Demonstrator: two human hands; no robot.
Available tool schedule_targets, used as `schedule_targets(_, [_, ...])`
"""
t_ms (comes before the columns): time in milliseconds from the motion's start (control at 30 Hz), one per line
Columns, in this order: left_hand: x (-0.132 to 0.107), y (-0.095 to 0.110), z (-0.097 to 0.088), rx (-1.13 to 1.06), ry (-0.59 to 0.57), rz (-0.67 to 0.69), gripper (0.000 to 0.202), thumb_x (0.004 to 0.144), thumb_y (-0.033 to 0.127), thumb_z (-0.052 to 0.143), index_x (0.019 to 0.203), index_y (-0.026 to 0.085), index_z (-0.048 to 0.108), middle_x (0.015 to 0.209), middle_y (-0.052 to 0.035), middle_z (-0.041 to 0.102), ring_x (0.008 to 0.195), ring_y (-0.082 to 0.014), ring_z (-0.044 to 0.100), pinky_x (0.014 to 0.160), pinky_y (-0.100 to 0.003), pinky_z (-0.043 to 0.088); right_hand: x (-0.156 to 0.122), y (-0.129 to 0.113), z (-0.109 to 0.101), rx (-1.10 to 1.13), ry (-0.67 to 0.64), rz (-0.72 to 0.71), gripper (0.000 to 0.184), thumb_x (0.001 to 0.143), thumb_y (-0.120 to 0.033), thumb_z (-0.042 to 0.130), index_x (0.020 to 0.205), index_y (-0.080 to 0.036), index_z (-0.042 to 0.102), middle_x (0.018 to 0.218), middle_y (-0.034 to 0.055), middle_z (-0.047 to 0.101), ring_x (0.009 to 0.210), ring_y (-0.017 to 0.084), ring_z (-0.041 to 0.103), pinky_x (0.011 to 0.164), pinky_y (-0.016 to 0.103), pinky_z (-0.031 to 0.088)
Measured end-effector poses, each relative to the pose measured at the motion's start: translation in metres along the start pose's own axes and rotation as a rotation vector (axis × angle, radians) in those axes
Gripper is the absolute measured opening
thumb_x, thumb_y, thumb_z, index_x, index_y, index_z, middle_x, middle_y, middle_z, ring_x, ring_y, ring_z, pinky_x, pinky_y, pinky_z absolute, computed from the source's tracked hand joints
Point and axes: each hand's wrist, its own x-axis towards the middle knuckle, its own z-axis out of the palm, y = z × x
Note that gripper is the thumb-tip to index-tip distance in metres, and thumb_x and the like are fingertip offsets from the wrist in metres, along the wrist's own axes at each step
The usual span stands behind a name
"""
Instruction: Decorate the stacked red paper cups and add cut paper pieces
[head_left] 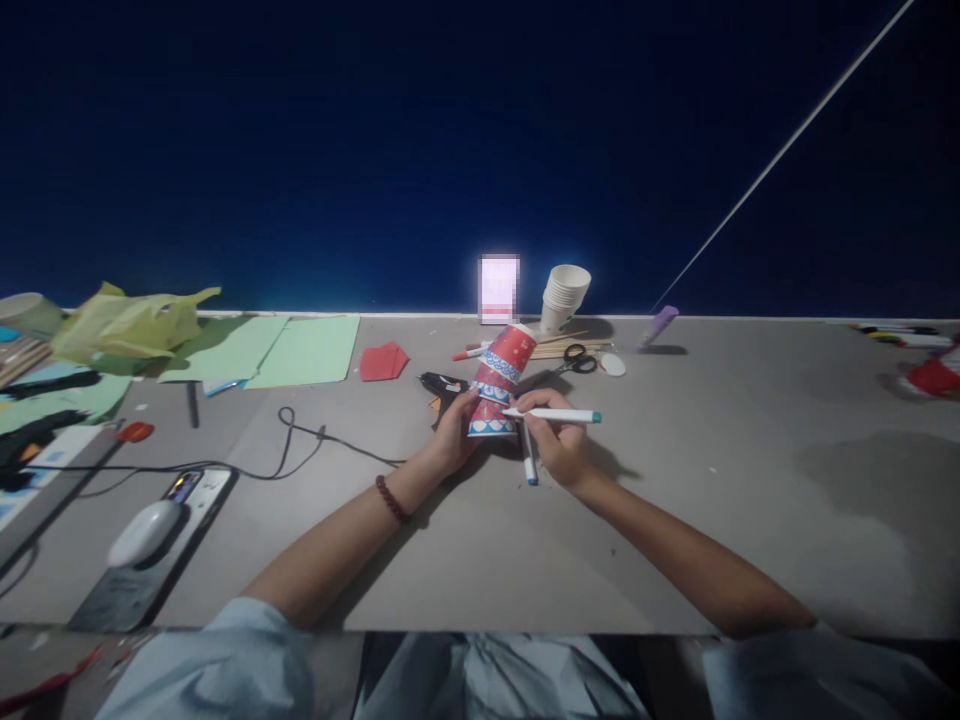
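Observation:
My left hand [452, 435] is closed around the lower part of a tilted stack of red paper cups [506, 358], decorated with blue and white bands. In my right hand [564, 452] I grip a white marker [566, 414] with a green end; its other end points at the lowest cup and seems to touch it. A second marker [531, 468] with a blue end lies on the table just below the cups. Behind my left hand rests a black glue gun [444, 385], partly hidden by the hand. Black-handled scissors [577, 360] lie beyond my right hand.
White paper cups [564, 300] stand stacked near the wall beside a lit screen [499, 288]. Thin sticks [574, 347] and a white disc [613, 365] lie nearby. Leftward are red paper [383, 361], green sheets [307, 350], a black cable [289, 440] and a white case [145, 533].

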Motion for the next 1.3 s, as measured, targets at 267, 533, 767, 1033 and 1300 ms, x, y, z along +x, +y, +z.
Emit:
schedule_targets(267, [-0.0002,0.0001,0.0001,-0.004,-0.003,0.001,0.025,0.083,0.031,0.059,0.089,0.010,0.069,0.077,-0.0084,0.073,0.070,-0.0195,0.067,0.076,-0.030,0.050,0.0001,0.0005,0.0002,-0.012,-0.004,-0.007,0.008,0.086,-0.020,0.055,0.084,-0.023,0.062,0.085,0.0019,0.067,0.083,0.020,0.063,0.077,0.033,0.050])
schedule_targets(533, [-0.0003,-0.0004,-0.0007,-0.008,-0.025,0.000,0.026,0.083,0.031,0.058,0.089,0.009,0.070,0.078,-0.0091,0.073,0.070,-0.0188,0.067,0.073,-0.028,0.051,-0.0004,-0.0013,0.0008,-0.016,-0.001,0.015,0.008,0.086,-0.020,0.055,0.084,-0.023,0.062,0.085,0.0018,0.066,0.083,0.020,0.063,0.077,0.033,0.050])
schedule_targets(767, [0.0026,-0.0026,-0.0049,0.006,-0.001,0.013,0.028,0.081,0.033,0.061,0.090,0.008,0.069,0.080,-0.0097,0.074,0.072,-0.0201,0.067,0.075,-0.030,0.051,0.0006,-0.0026,0.0011,-0.006,-0.002,0.018,0.009,0.084,-0.019,0.055,0.081,-0.022,0.063,0.084,0.0023,0.067,0.082,0.019,0.064,0.077,0.033,0.050])
schedule_targets(1033, [0.0020,-0.0011,-0.0031,0.013,-0.016,0.016,0.028,0.082,0.032,0.059,0.086,0.006,0.069,0.075,-0.0101,0.072,0.068,-0.0189,0.066,0.072,-0.029,0.051,0.0001,-0.0003,0.0018,0.104,-0.009,0.036,0.012,0.079,-0.014,0.056,0.074,-0.021,0.064,0.079,0.0032,0.068,0.081,0.021,0.066,0.076,0.035,0.052])
schedule_targets(1300, [0.0035,-0.0026,-0.0058,0.007,0.002,0.008,0.029,0.081,0.032,0.060,0.088,0.006,0.070,0.078,-0.0106,0.073,0.071,-0.0197,0.067,0.074,-0.030,0.050,0.0003,-0.0043,0.0019,0.093,0.020,0.074,0.009,0.082,-0.018,0.056,0.077,-0.023,0.063,0.081,0.0018,0.068,0.077,0.019,0.065,0.071,0.032,0.052])
